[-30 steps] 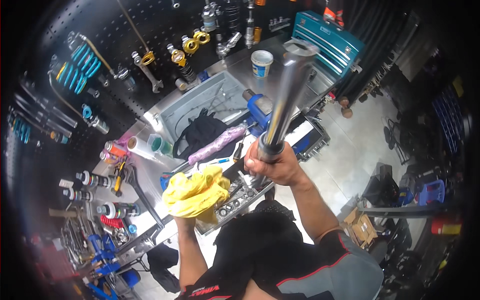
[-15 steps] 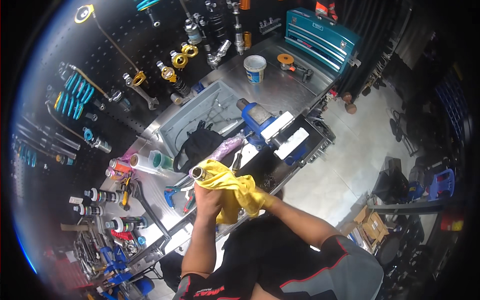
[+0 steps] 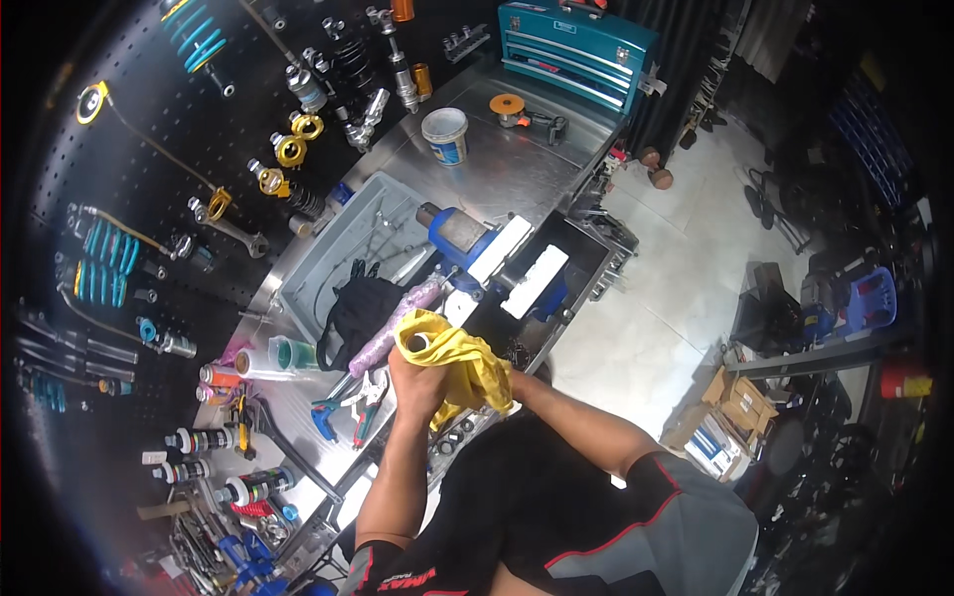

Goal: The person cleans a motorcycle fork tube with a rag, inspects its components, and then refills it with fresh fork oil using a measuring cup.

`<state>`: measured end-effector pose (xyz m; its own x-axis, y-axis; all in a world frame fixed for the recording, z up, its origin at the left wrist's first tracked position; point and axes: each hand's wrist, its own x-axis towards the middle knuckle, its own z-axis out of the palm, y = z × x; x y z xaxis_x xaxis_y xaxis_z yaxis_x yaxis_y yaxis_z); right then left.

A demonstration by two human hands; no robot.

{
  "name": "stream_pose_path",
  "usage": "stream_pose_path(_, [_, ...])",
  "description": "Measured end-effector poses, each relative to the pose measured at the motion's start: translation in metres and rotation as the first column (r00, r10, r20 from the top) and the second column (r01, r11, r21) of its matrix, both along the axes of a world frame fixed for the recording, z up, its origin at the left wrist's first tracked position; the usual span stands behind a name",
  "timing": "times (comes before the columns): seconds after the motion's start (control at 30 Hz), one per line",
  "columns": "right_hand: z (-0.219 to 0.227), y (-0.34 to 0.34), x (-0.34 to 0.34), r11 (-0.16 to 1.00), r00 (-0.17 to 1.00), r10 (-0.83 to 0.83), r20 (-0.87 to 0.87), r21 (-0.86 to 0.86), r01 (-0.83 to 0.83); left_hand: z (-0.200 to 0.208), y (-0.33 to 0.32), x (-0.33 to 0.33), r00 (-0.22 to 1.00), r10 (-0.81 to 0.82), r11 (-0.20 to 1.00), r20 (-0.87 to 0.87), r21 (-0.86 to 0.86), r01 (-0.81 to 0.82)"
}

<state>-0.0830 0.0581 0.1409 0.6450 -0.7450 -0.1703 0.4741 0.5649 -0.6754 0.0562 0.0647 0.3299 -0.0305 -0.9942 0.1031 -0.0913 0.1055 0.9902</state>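
Note:
My left hand (image 3: pixel 417 389) is closed around a metal tube (image 3: pixel 418 342), whose round end shows just above the fist. A yellow cloth (image 3: pixel 465 365) is draped around that end and hangs down on the right. At the cloth's right side, my right hand (image 3: pixel 514 387) grips it; most of its fingers are hidden in the folds. Just beyond the cloth lies a bundle in pinkish bubble wrap (image 3: pixel 397 326). Left of my left hand, red-handled pliers (image 3: pixel 370 409) and a teal-handled tool (image 3: pixel 325 418) lie on the metal bench (image 3: pixel 308 397).
Ahead stands a blue vise (image 3: pixel 463 236) with white jaw covers. Beside it are a grey bin (image 3: pixel 298 288) with a black cloth (image 3: pixel 363 313), a white bucket (image 3: pixel 444 135) and a teal toolbox (image 3: pixel 566 55). Several bottles (image 3: pixel 256 485) lie at left; an open drawer (image 3: pixel 586 248) juts out right.
The yellow cloth now wraps more of the tube's end, which stuck out further before. My right hand has come closer to my left. The whole view has shifted, with the bench sliding leftward.

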Motion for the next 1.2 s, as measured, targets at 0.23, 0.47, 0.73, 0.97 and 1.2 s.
stream_pose_path(0.23, [-0.073, -0.006, 0.004, 0.996, 0.992, -0.07, 0.104, -0.052, 0.075, -0.031, -0.011, -0.014, 0.975, 0.063, 0.998, -0.212, 0.013, -0.061])
stream_pose_path(0.47, [-0.161, -0.015, -0.007, 0.991, 0.997, -0.046, -0.064, 0.123, 0.054, -0.079, -0.03, -0.034, 0.995, -0.083, 0.995, -0.059, 0.051, 0.087])
stream_pose_path(0.73, [-0.116, -0.028, -0.01, 0.984, 0.955, -0.154, -0.254, 0.052, 0.173, -0.122, -0.046, -0.046, 0.998, -0.054, 0.993, 0.011, 0.103, 0.053])
stream_pose_path(0.97, [-0.09, -0.017, -0.057, 0.979, 0.901, -0.177, -0.397, 0.022, 0.202, -0.132, -0.058, -0.044, 0.998, 0.024, 0.993, 0.065, 0.116, -0.032])
stream_pose_path(1.2, [0.015, 0.041, -0.069, 0.836, 0.731, -0.548, -0.408, -0.236, 0.496, -0.133, -0.05, -0.025, 0.993, 0.082, 0.984, 0.08, 0.154, -0.093])
